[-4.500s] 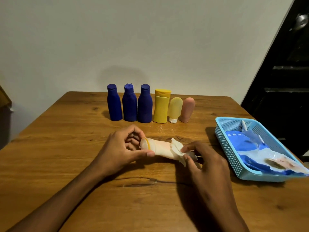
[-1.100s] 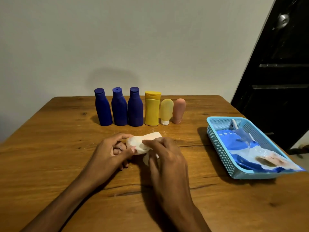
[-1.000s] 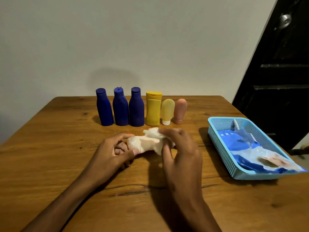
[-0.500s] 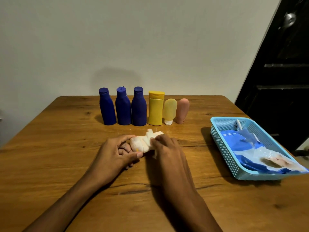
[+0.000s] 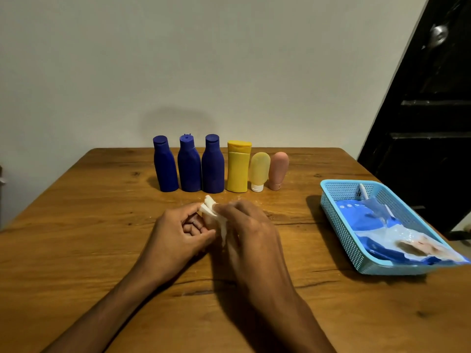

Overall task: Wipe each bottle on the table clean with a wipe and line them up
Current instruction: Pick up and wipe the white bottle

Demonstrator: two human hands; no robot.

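Both hands meet at mid-table [image 5: 76, 225]: the left hand [image 5: 175, 238] curls its grip round one end of the small pale bottle [image 5: 207, 220], while the right hand [image 5: 251, 230], which half a second ago worked further along, now pinches the white wipe [image 5: 221, 225] over nearly all of it. Six bottles [image 5: 220, 165] already stand in line behind, so this seems the last to be wiped.
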